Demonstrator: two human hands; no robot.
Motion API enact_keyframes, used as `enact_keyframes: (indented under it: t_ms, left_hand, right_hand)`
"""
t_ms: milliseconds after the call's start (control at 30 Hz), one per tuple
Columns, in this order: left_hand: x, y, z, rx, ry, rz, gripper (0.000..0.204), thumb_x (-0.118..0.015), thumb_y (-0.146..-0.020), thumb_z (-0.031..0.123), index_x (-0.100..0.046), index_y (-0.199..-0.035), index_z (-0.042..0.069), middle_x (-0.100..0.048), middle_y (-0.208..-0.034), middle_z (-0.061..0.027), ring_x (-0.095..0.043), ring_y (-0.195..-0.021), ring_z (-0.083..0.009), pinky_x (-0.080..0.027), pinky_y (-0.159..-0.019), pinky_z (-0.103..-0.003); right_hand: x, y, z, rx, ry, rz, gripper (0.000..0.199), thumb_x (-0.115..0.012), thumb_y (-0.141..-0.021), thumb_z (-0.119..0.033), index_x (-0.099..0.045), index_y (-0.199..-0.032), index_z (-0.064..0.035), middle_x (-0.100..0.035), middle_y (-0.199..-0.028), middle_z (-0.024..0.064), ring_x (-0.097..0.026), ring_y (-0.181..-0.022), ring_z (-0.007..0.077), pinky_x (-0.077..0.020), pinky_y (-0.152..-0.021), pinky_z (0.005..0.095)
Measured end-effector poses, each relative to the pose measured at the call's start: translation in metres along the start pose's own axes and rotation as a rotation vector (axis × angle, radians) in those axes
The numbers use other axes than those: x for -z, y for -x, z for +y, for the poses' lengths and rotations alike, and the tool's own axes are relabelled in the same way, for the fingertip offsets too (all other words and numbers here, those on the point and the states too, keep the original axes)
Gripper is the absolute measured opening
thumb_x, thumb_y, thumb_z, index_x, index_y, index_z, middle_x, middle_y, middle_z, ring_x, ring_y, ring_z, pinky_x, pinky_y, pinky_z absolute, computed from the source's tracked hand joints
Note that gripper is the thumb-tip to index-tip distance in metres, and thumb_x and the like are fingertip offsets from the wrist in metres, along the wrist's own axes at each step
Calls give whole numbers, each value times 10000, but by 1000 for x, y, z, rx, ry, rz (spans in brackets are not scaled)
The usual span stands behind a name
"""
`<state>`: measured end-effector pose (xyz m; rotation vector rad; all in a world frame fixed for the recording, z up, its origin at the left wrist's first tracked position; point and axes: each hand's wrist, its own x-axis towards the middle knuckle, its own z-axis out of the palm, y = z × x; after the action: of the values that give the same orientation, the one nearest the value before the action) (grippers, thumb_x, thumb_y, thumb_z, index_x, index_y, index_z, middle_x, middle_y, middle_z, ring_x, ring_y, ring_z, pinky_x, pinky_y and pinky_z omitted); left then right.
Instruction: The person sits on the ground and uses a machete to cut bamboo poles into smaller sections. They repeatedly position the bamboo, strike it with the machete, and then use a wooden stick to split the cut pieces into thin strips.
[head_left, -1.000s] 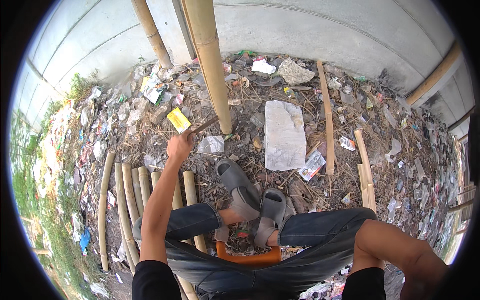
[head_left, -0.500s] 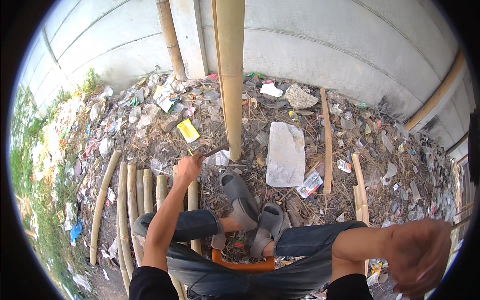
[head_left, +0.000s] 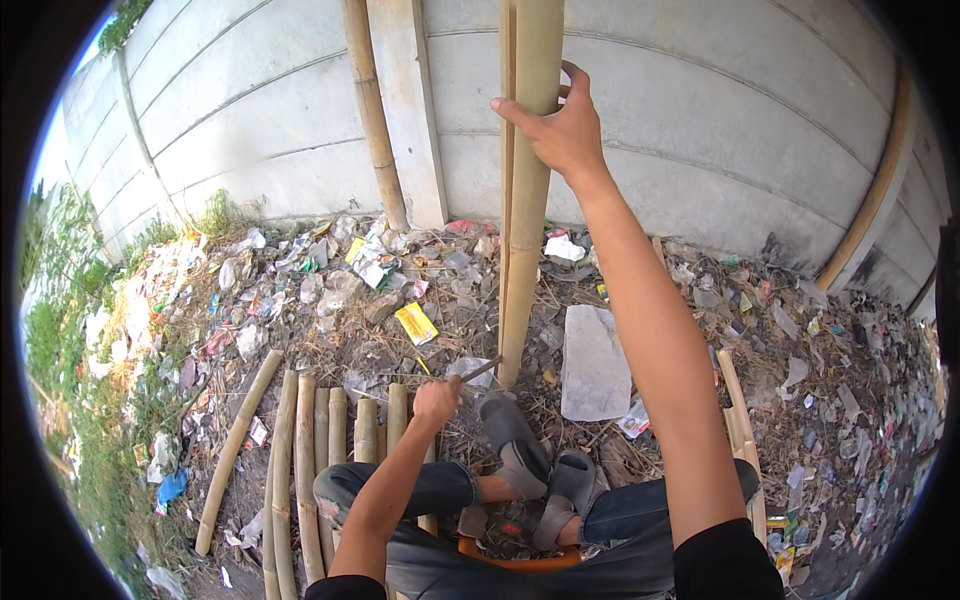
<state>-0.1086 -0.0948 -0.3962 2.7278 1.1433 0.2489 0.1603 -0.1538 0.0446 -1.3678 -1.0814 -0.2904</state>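
An upright bamboo pole [head_left: 527, 220] stands in front of me, with a long split down its left side and a narrow strip partly parted from it. My right hand [head_left: 568, 135] reaches far forward and wraps round the upper pole, thumb on the left and fingers partly hidden behind. Low down, my left hand [head_left: 437, 400] is closed round a knife with a narrow dark blade [head_left: 482, 370]; the fist hides its handle. The blade's tip is at the pole's lower left side, by the split; whether it sits inside the split I cannot tell.
Several cut bamboo lengths [head_left: 307, 460] lie to my left, split pieces [head_left: 738, 420] to my right. A pale stone slab [head_left: 595, 365] lies right of the pole, near my sandals [head_left: 515, 440]. Litter covers the ground up to the concrete wall [head_left: 700, 130]. An orange seat [head_left: 520, 563] shows beneath me.
My right hand has swung from the lower right up to the pole and taken hold of it. My left hand still holds the knife low by the pole. The view has tilted up.
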Motion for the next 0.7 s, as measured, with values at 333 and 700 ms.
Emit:
enact_keyframes:
  t_ms: [333, 700]
  left_hand:
    - [300, 96, 141, -404, 1240, 181, 378, -779, -894, 174, -681, -1198, -27, -738, -1101, -157, -708, -1048, -219, -540, -955, -368]
    - [414, 137, 277, -1381, 1322, -176, 507, -788, -805, 489, -639, -1143, 141, -709, -844, 42, -687, -772, -215, -518, -682, -372]
  right_hand:
    - [-1, 6, 6, 95, 140, 45, 654, -839, -732, -502, -649, -1117, -8, -756, -987, 157, -741, -919, 302, -559, -876, 428]
    - [-21, 11, -8, 98, 170, 55, 703, -839, -736, -537, -669, -1155, 1, -751, -1023, 168, -731, -957, 289, -553, -878, 393]
